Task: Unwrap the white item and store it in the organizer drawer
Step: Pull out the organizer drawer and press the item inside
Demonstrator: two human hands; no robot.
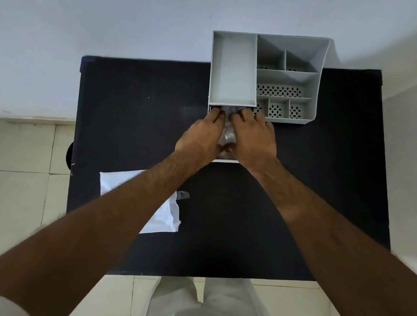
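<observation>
Both hands [227, 136] — in drawer [223, 160]

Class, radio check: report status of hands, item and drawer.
Left hand and right hand pressing crinkly item into open drawer. Wrapper discarded on table. Nothing blocking.

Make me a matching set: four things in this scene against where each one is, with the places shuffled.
Things:
1. grey organizer
2. white wrapper
3. left hand
4. right hand

Places:
A. near left part of the black table, under the left forearm
B. in the pulled-out drawer, on its left side
C. far edge of the table, by the wall
D. in the drawer, on its right side

Pairs: 1-C, 2-A, 3-B, 4-D
</observation>
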